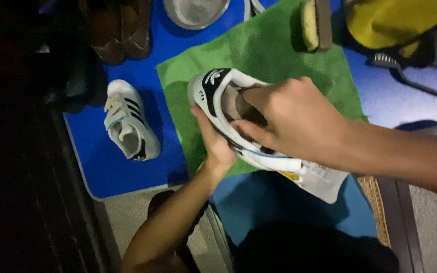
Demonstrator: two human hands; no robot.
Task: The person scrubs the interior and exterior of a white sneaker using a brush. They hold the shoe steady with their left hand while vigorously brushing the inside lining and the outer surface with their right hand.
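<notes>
Two hands hold one white shoe (218,93) above a green cloth (279,55). The left hand (213,144) cups it from below, fingers closed against the sole side near the heel. The right hand (292,119) comes over the top, fingers tucked into the opening and thumb clamped on the outer wall, so both hands are closed on the shoe. The tongue, with a tag on it, hangs out toward the wearer, below the right wrist.

It looks light and fairly stiff at the heel and sole, softer in the upper and tongue; the smooth sides may be slippery, so the heel cup and the collar rim seem the firmest places to grip.

A second shoe (127,126) lies left of the left hand on the blue mat (102,172), well apart. Beyond the right hand, a brush (312,25) rests on the cloth's far edge. A metal bowl (195,11) sits farther off, with brown shoes (120,28) to its left. A yellow thing (390,20) lies beyond the right forearm. The mat's near edge runs just under the left forearm. Open room lies on the cloth beyond the hands; the far left is too dark to read.
</notes>
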